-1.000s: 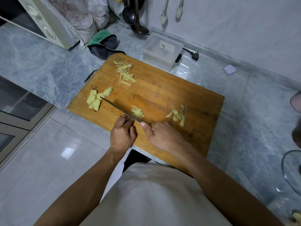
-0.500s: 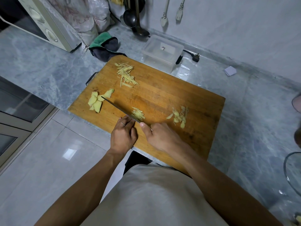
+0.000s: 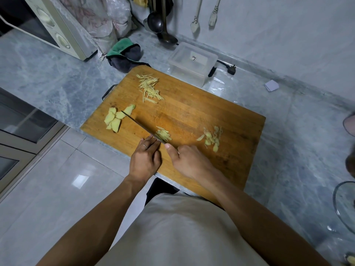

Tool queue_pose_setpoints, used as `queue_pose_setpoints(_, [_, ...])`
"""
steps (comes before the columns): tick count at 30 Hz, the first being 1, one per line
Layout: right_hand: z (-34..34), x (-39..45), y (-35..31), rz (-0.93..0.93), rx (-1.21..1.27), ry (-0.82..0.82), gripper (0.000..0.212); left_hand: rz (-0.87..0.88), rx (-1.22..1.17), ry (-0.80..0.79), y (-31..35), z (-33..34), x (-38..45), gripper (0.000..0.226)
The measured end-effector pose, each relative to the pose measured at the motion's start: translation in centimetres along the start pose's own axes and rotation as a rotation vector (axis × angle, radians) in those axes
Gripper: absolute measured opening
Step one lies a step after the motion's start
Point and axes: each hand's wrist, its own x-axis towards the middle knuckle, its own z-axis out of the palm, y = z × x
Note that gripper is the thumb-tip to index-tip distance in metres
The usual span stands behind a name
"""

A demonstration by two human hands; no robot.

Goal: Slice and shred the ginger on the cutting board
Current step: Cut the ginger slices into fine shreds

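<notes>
A wooden cutting board (image 3: 192, 112) lies on the grey marble counter. My right hand (image 3: 189, 162) is shut on the handle of a knife (image 3: 140, 124). The blade runs up-left across the board, its tip near a group of ginger slices (image 3: 115, 120). My left hand (image 3: 145, 160) presses its fingertips down against the blade's left side, on ginger they hide. A small pile of fresh shreds (image 3: 163, 134) lies just right of the blade. Longer ginger shreds (image 3: 149, 89) lie at the board's far end. Ginger scraps (image 3: 211, 139) sit right of my right hand.
A clear plastic box (image 3: 192, 64) stands behind the board, with a green and dark cloth (image 3: 124, 55) to its left. A microwave (image 3: 53, 25) occupies the far left. Ladles (image 3: 161, 25) hang on the wall. A glass bowl rim (image 3: 343, 206) shows at the right edge.
Both hands and the knife keep almost the same place near the board's front edge. The whole view has only shifted slightly.
</notes>
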Motion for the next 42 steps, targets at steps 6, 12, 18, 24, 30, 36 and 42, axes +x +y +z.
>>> queue_pose_setpoints(6, [0.0,-0.5,0.2,0.008,-0.014,-0.006,0.072,0.005,-0.017,-0.009,-0.4,0.1,-0.1,0.036])
queue_pose_setpoints(12, [0.6,-0.1,-0.2,0.009,0.011,-0.002,0.068,0.026,-0.004,0.052,0.6,-0.1,0.0,0.031])
queue_pose_setpoints(18, [0.3,-0.2,0.2,0.007,0.011,0.008,0.071,-0.021,-0.021,0.004,0.3,0.1,-0.1,0.039])
queue_pose_setpoints(24, [0.8,-0.4,0.5,0.006,0.027,0.011,0.071,-0.012,-0.034,0.006,-0.1,0.5,-0.3,0.04])
queue_pose_setpoints(30, [1.2,0.4,0.3,-0.006,0.042,0.01,0.07,0.013,-0.049,0.028,0.0,0.3,-0.2,0.036])
queue_pose_setpoints(36, [0.1,0.2,0.8,-0.021,0.049,-0.01,0.073,0.03,0.031,-0.023,0.1,-0.1,-0.8,0.044])
queue_pose_setpoints(42, [0.8,0.4,0.7,-0.014,0.053,-0.011,0.074,-0.012,0.065,-0.036,0.8,-0.1,-1.0,0.044])
